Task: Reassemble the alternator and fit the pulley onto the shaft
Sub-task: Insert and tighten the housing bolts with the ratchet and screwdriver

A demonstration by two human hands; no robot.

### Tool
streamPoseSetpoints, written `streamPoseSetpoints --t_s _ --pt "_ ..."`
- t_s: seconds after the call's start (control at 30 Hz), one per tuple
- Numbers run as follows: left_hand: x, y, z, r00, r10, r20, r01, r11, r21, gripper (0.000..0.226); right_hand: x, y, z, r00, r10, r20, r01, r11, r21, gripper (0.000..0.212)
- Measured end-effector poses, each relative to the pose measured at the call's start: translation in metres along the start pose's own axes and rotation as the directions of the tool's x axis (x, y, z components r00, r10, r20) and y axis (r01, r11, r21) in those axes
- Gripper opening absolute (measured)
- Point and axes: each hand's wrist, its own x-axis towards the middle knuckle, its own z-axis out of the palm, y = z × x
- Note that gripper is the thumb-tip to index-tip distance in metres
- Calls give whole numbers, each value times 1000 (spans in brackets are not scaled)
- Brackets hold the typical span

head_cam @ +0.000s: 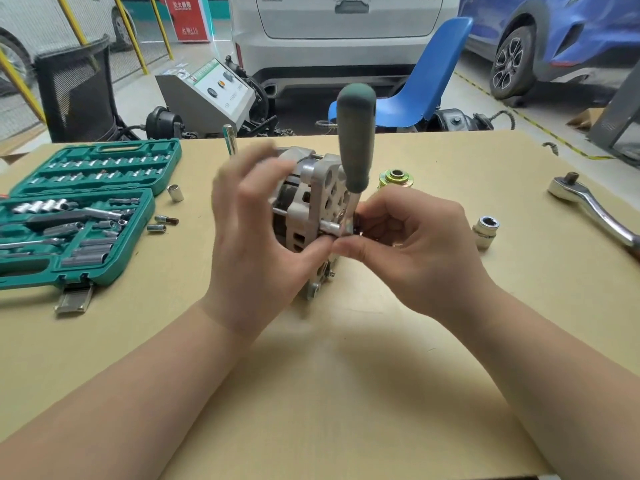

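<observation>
You're in a car workshop: parked cars [339, 32] behind your bench [346, 375], an open socket set [79, 209], a ratchet [595, 209] lying loose.

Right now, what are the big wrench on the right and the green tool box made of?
The ratchet wrench looks like polished, chrome-plated steel: it is silvery and throws bright glints. The socket set case looks like moulded plastic: solid teal, matt, with shaped slots for each piece. Its latch looks like metal, grey and shiny, though I cannot be sure.
</observation>
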Motion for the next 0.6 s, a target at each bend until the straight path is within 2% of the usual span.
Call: streamPoseSetpoints --t_s 0.03,0.1,0.17,0.23,0.3,0.4,0.5,0.6 --pt "-1 -2 -1 998 -59 -19 59 998 5 104 0 1 1 999 -42 -4 41 998 -48 24" --pt "-6 -4 -2 963 -268 -2 268 963 -6 129 -2 1 3 995 -95 -15 93 990 -109 25" --pt "-9 -5 0 861 -500 86 507 854 -113 141 -3 2 5 991 -128 -26 122 981 -153 27" --pt "-10 -11 1 767 -610 198 641 742 -196 141 -3 3 6 987 -160 -29 152 971 -187 28" --pt "-8 -14 0 748 -617 245 658 738 -150 125 -2 3 6 982 -186 -24 177 961 -212 29" --pt "-7 -8 2 771 -612 178 634 765 -116 96 -2 4 6 987 -155 -42 144 970 -196 28" --pt "-5 2 5 761 -637 125 649 752 -117 94 -2 2 6 997 46 -63 -44 998 36 20" --pt "-3 8 6 740 -666 90 672 737 -70 92 1 -1 6 974 216 -63 -200 960 198 13"
